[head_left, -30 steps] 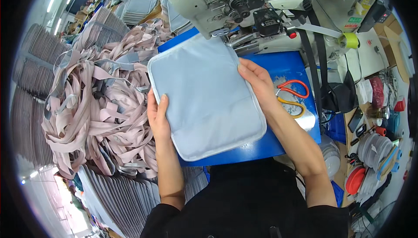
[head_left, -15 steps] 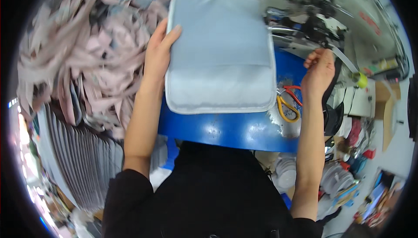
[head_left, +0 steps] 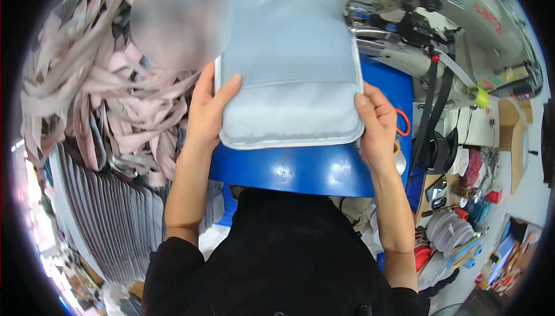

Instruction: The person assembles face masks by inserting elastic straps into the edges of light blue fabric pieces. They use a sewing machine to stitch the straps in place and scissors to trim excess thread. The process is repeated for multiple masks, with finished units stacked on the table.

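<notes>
While both hands grip it from the sides, the work stands like this:

Fabric panel: a pale blue padded fabric panel with a grey bound edge lies flat over the blue table, its far end reaching up beside the sewing machine.

Left hand: the left hand holds the panel's left edge near the lower corner, thumb laid on top, the other fingers tucked underneath and out of sight, so it is clamped on the cloth.

Right hand: the right hand pinches the right edge near the lower corner, thumb on top, fingers curled below the panel.

Done so far: by the look of it, the binding already runs round the near edge and both near corners; the panel seems squared up on the table.

Left to do: I judge that the panel is not yet under the needle; whether the far edge is finished cannot be told, since it runs out of view.

Around it: a heap of pinkish-grey straps lies to the left, a stack of grey pieces below it, and orange-handled scissors sit just beside the right hand.
</notes>
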Tool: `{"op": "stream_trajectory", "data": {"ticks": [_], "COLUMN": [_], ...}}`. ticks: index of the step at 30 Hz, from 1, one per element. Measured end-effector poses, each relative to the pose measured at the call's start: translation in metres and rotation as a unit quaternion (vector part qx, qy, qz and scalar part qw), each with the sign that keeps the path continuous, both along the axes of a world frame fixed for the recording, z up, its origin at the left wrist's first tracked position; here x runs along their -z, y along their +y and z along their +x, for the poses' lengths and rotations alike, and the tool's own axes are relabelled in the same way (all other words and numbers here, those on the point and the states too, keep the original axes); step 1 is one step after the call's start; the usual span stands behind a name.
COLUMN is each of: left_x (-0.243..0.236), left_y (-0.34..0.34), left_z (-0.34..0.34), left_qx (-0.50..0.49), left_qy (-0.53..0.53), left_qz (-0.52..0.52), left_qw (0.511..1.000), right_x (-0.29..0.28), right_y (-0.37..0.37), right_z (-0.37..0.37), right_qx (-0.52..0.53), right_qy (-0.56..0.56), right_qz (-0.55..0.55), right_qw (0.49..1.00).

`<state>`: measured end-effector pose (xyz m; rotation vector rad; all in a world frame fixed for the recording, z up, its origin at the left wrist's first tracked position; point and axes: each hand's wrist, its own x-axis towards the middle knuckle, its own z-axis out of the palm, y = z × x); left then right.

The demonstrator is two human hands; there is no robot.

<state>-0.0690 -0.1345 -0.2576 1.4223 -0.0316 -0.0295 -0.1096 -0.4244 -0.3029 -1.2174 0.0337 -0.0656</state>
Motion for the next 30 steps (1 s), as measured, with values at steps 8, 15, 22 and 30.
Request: {"op": "stream_trajectory", "data": {"ticks": [8,15,22,30], "left_x": [-0.01,-0.022,-0.021,-0.018], "left_y": [0.003,-0.004,-0.003,-0.011], "left_z": [0.035,0.084,0.113,0.114], "left_qx": [-0.006,-0.004,0.0,0.029], "left_qy": [-0.041,-0.052,-0.053,-0.014], "left_qz": [0.028,0.034,0.03,-0.028], "left_qw": [0.999,0.998,0.998,0.999], "right_x": [-0.004,-0.007,-0.087,-0.252], "right_y": [0.013,0.009,-0.091,-0.491], "right_z": [0.02,0.063,0.022,0.091], "right_qx": [-0.008,0.014,0.286,0.497], "right_qy": [0.011,0.023,-0.189,-0.17], "right_qz": [0.176,0.163,-0.22,-0.676], "right_qw": [0.984,0.986,0.913,0.517]}}
